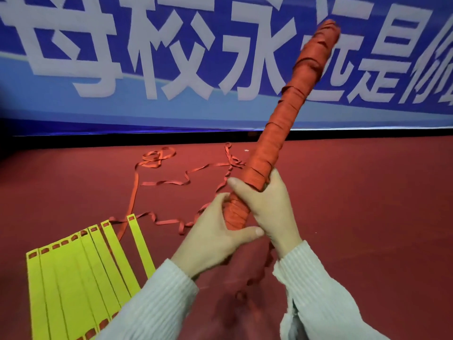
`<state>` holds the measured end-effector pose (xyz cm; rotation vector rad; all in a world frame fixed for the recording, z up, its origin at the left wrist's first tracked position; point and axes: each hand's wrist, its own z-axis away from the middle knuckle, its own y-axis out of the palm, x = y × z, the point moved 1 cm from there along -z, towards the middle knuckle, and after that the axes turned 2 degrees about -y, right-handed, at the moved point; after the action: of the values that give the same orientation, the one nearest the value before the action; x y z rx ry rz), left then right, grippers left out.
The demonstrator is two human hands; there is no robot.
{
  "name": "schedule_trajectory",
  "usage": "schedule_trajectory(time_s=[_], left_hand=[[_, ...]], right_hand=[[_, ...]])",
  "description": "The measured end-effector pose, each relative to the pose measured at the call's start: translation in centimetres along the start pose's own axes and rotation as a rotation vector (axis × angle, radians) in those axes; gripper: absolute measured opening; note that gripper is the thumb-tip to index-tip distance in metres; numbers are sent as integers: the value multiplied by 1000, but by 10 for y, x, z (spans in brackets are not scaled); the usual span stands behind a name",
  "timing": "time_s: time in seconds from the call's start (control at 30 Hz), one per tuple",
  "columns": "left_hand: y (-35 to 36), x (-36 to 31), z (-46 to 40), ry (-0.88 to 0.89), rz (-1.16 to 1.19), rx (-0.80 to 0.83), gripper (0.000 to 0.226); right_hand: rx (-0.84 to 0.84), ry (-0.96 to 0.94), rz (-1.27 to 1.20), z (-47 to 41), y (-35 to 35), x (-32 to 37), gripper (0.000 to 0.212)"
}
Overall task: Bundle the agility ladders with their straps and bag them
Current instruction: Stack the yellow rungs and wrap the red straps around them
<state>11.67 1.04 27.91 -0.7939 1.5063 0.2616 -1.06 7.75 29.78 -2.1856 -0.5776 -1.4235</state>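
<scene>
We grip the bundle (282, 133), a long roll wound in orange strap, with both hands at its lower end, so that it tilts up and to the right across the banner (171, 57). Our left hand (215, 241) curls round the base, thumb pointing right. Our right hand (267, 207) wraps just above, touching it. Loose strap (161, 184) trails over the red floor (367, 204) toward yellow rungs (81, 271) fanned at lower left.
</scene>
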Motion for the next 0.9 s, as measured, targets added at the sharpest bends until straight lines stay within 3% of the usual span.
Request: schedule_trajectory(time_s=[0.03, 0.1, 0.17, 0.23, 0.3, 0.33, 0.4, 0.5, 0.57, 0.63, 0.7, 0.73, 0.83, 0.9], left_hand=[[2, 1, 2, 20, 46, 31, 58], [2, 3, 9, -36, 409, 247, 44], [-2, 1, 17, -131, 819, 430, 40], [-6, 2, 11, -149, 707, 398, 48], [-3, 3, 3, -12, 191, 182, 57], [3, 2, 1, 41, 67, 103, 56], [11, 5, 4, 45, 177, 101, 43], [6, 3, 16, -47, 680, 433, 32], [-3, -1, 16, -84, 673, 454, 30], [-4, 1, 7, -83, 402, 270, 46], [2, 4, 4, -28, 183, 128, 54], [3, 4, 7, -6, 211, 150, 46], [1, 3, 15, -57, 578, 455, 23], [-3, 7, 8, -88, 503, 381, 24]], right_hand=[[78, -17, -135, 2, 0, -1, 59], [242, 13, -493, 6, 2, -2, 62], [284, 11, -531, 7, 0, 2, 61], [183, -75, -314, 4, -3, 8, 59], [50, -146, -66, 3, -3, 12, 59], [10, -169, 7, 3, -2, 14, 60], [91, -176, -88, 4, -2, 14, 61], [375, -45, -477, 9, 1, 15, 55], [339, -39, -392, 9, 4, 15, 51], [158, -106, -106, 4, 5, 10, 45], [108, -113, -75, 2, 5, 7, 47], [164, -102, -197, 3, 3, 8, 45], [409, -13, -487, 7, 1, 11, 38], [281, -31, -306, 6, 3, 8, 48]])
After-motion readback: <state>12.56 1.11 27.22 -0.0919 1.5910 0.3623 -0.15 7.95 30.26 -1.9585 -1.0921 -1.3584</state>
